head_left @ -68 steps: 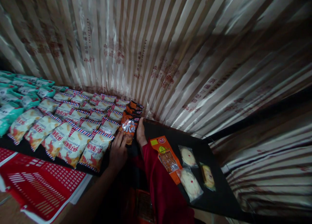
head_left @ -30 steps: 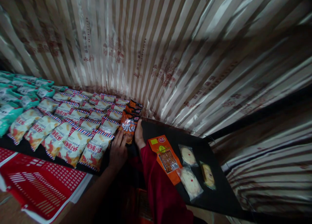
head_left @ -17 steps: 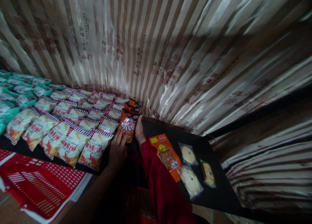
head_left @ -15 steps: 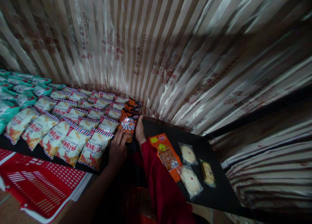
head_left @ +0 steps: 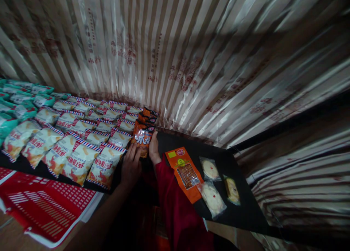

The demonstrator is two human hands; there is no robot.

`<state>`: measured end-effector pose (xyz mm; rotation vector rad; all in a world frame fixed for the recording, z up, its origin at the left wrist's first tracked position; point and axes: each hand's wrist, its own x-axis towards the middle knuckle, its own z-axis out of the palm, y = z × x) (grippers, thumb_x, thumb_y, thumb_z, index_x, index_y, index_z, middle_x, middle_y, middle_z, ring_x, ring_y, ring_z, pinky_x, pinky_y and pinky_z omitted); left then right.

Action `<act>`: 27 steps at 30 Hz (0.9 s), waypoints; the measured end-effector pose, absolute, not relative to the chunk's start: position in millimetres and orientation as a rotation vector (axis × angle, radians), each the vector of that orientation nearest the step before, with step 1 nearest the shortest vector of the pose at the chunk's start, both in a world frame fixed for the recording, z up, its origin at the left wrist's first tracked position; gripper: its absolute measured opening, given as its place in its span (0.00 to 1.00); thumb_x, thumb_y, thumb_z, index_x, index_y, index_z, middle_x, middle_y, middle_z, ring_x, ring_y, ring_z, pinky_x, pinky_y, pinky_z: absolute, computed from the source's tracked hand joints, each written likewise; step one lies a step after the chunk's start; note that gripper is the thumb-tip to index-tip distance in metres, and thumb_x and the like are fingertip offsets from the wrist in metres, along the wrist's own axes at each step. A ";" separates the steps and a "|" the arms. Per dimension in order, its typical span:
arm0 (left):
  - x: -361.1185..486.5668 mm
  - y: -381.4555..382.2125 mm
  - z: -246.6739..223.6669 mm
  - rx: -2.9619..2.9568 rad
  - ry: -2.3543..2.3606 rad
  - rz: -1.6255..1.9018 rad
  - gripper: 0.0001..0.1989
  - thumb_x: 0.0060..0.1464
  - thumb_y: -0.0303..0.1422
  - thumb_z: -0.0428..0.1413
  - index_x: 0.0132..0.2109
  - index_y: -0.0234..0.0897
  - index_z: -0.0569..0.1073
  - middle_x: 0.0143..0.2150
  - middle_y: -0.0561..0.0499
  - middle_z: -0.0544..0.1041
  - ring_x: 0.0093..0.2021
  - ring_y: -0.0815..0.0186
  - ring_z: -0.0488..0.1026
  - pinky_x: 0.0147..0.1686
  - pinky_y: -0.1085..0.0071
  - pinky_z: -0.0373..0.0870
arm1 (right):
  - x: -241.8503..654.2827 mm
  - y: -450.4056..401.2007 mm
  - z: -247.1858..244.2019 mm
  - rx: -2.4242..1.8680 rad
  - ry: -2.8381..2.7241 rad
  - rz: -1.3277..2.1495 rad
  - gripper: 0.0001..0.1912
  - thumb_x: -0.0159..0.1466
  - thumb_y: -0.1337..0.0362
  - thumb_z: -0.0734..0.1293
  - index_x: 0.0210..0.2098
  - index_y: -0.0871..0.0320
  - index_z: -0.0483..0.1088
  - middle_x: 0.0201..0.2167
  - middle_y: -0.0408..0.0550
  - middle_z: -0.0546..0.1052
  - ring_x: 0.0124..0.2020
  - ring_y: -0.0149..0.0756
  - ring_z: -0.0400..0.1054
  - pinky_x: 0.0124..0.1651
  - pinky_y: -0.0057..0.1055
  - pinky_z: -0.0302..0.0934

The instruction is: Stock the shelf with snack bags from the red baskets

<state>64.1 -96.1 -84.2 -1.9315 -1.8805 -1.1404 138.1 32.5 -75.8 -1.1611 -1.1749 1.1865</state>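
Between my two hands stands an orange-and-black snack bag [head_left: 142, 135], at the right end of the rows of snack bags. My left hand [head_left: 131, 165] has its fingers pressed on the lower left of the bag's front. Along its right edge my right hand [head_left: 154, 146], in a red sleeve, grips the side; some of its fingers are hidden. More orange-and-black bags [head_left: 149, 114] stand right behind it. Immediately to the left are several white snack bags [head_left: 106, 166] with blue-and-red striped edges, set in rows.
On the black tabletop [head_left: 237, 218] at right lie a flat orange packet [head_left: 185, 172], two clear-wrapped round white items [head_left: 210, 169] and a small yellow packet [head_left: 232, 189]. Teal bags [head_left: 25, 110] stand far left. A red basket [head_left: 51, 207] sits below the front edge. Striped sheeting [head_left: 175, 54] hangs behind.
The view has shifted slightly. Both hands stay at the orange-and-black snack bag, with the right hand a little lower along its side.
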 end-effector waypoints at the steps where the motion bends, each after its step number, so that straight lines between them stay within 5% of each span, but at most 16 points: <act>1: 64.2 -96.2 -83.5 -1.927 -1.878 -1.133 0.25 0.54 0.21 0.44 0.60 0.30 0.63 0.64 0.35 0.61 0.67 0.54 0.52 0.59 0.54 0.60 | 138.2 30.5 -75.1 -1.160 -1.163 1.192 0.36 0.64 0.40 0.48 0.56 0.56 0.67 0.54 0.46 0.73 0.62 0.37 0.58 0.63 0.37 0.52; 10: 64.7 -95.3 -82.4 -1.916 -1.898 -1.165 0.24 0.55 0.23 0.43 0.59 0.31 0.65 0.63 0.35 0.63 0.64 0.52 0.57 0.57 0.51 0.62 | 149.6 -2.8 -63.2 -1.275 -1.125 1.148 0.41 0.64 0.39 0.45 0.62 0.62 0.58 0.65 0.52 0.57 0.67 0.36 0.48 0.68 0.37 0.38; 27: 67.1 -107.6 -70.8 -2.067 -1.742 -1.254 0.24 0.53 0.23 0.45 0.56 0.33 0.68 0.65 0.39 0.60 0.67 0.54 0.52 0.61 0.51 0.57 | 169.7 -89.6 -63.3 -1.328 -1.256 1.088 0.41 0.63 0.39 0.48 0.60 0.65 0.61 0.63 0.54 0.62 0.65 0.38 0.53 0.68 0.37 0.42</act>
